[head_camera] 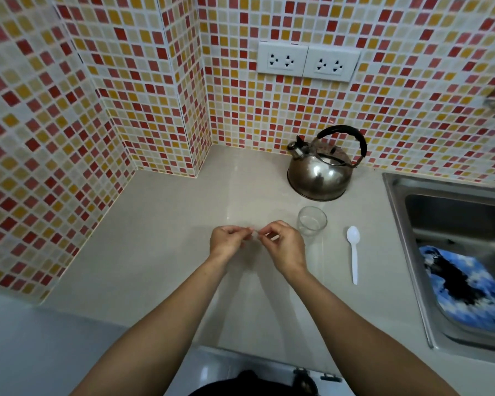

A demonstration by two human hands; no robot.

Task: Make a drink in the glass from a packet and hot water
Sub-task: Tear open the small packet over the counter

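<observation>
So, both hands met over the pale countertop [155,252]: the left hand [226,241] and the right hand [286,247] each pinched one end of a small whitish packet [255,235], held just above the surface. Just right of them stood the clear glass [311,221], with a white plastic spoon [353,252] lying beside it. Behind sat a steel kettle [320,172], against a red-and-yellow mosaic tile wall [126,81] carrying twin sockets [307,62]. A steel sink [412,252] held a blue cloth [463,287].

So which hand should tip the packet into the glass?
Probably the right hand: it pinches the small pale packet with the left hand, and sits right beside the clear glass.
</observation>
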